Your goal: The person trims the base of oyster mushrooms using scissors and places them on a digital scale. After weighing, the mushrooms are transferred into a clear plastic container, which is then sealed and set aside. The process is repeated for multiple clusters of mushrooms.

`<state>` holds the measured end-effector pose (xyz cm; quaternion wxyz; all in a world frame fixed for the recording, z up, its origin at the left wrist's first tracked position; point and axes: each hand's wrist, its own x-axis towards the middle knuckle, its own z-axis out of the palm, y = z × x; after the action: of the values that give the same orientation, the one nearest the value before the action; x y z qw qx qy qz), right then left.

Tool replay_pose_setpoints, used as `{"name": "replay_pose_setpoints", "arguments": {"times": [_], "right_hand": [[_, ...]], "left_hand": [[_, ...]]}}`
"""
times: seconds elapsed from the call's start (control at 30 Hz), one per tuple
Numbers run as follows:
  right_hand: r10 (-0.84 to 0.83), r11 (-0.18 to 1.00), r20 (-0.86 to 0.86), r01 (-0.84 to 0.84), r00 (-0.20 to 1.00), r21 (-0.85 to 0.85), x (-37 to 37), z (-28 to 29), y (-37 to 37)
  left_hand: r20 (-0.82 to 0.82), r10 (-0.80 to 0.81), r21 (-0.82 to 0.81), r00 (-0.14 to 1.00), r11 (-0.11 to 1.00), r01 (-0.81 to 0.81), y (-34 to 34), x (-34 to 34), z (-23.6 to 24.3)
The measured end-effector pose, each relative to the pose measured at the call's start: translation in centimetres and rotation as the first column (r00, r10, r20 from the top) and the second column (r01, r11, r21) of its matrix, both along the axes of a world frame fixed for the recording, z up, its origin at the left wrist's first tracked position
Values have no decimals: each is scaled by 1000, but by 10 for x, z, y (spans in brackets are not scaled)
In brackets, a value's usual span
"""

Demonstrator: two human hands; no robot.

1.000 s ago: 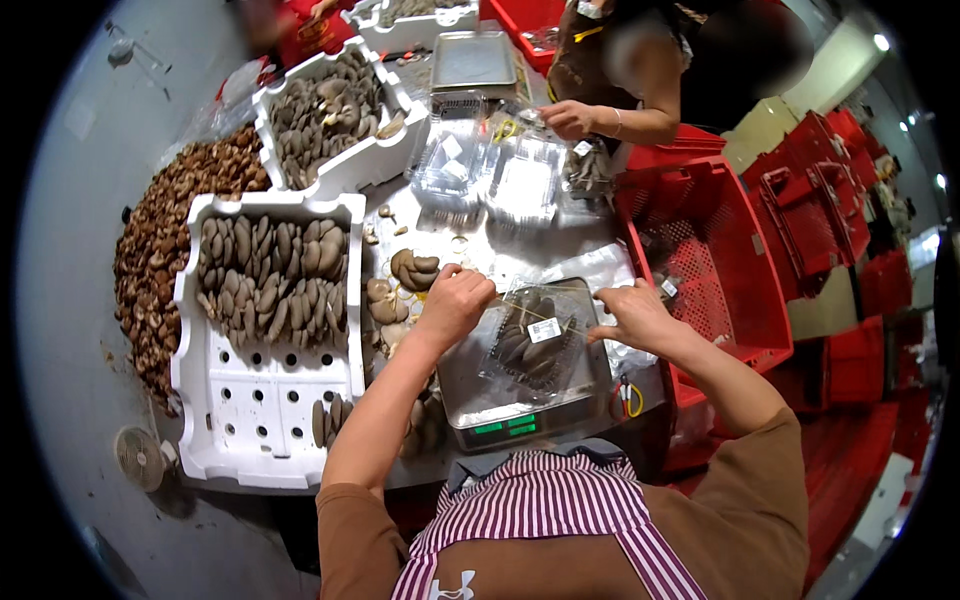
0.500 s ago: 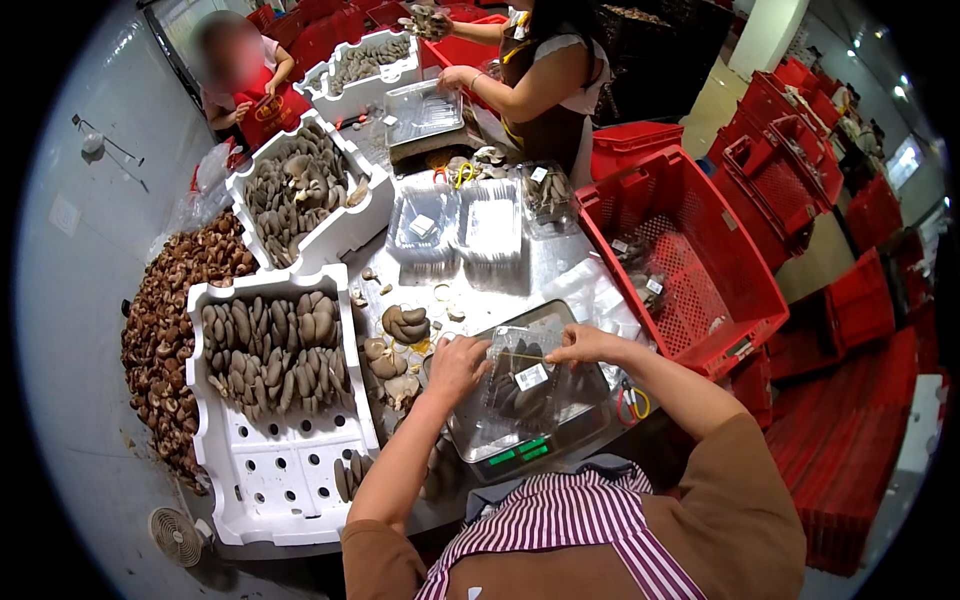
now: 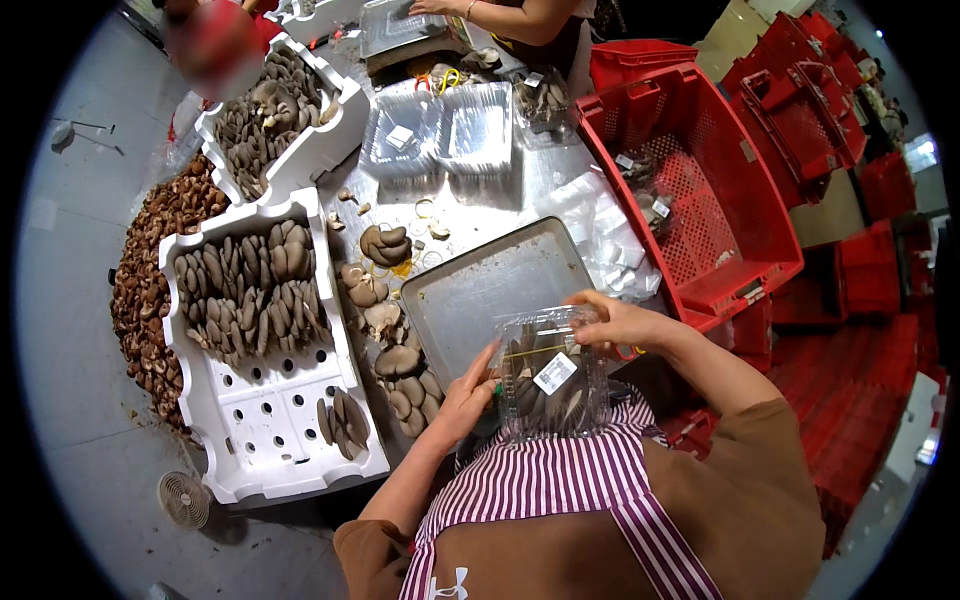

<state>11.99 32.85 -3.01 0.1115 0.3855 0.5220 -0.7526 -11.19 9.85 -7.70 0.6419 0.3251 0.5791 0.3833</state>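
A clear plastic clamshell box [image 3: 535, 418] of grey oyster mushrooms is tilted up against my striped apron, off the scale's metal tray [image 3: 475, 290]. A thin yellow rubber band [image 3: 530, 351] runs across its lid, and a white label [image 3: 555, 373] lies below the band. My left hand [image 3: 470, 395] is pressed along the box's left side. At the upper right corner, my right hand [image 3: 612, 322] grips the box with bent fingers. Left of the scale, loose oyster mushrooms [image 3: 400, 360] lie on the metal table.
White foam crates [image 3: 345, 400] of oyster mushrooms stand at left, beside heaped brown mushrooms [image 3: 150, 290]. Stacked clear boxes [image 3: 480, 125] and plastic bags [image 3: 605, 235] lie beyond the scale. A red crate [image 3: 720, 230] with packed boxes is at right. A co-worker's arm [image 3: 515, 20] reaches in at the top.
The box has risen off the scale tray and moved toward my body, tilting up. My right hand has gone from the rubber band to the box's corner. The view has shifted.
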Motion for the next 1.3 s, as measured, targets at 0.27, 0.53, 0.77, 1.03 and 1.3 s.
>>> {"name": "replay_pose_setpoints", "arguments": {"times": [0.27, 0.53, 0.77, 1.03, 1.3], "right_hand": [[13, 988, -112, 5, 994, 156, 40, 9, -46], [50, 939, 5, -49, 999, 341, 49, -29, -41], [-464, 881, -301, 470, 833, -56, -4, 11, 22], [-566, 800, -490, 586, 663, -131, -8, -58, 216], [-563, 789, -408, 614, 719, -8, -77, -88, 314]], "left_hand": [[73, 203, 36, 976, 978, -206, -8, 48, 18], [329, 479, -48, 814, 869, -492, 31, 84, 20], [451, 506, 100, 736, 790, -604, 110, 69, 0], [367, 527, 62, 766, 808, -586, 98, 88, 5], [293, 688, -67, 664, 708, -703, 78, 92, 1]]}}
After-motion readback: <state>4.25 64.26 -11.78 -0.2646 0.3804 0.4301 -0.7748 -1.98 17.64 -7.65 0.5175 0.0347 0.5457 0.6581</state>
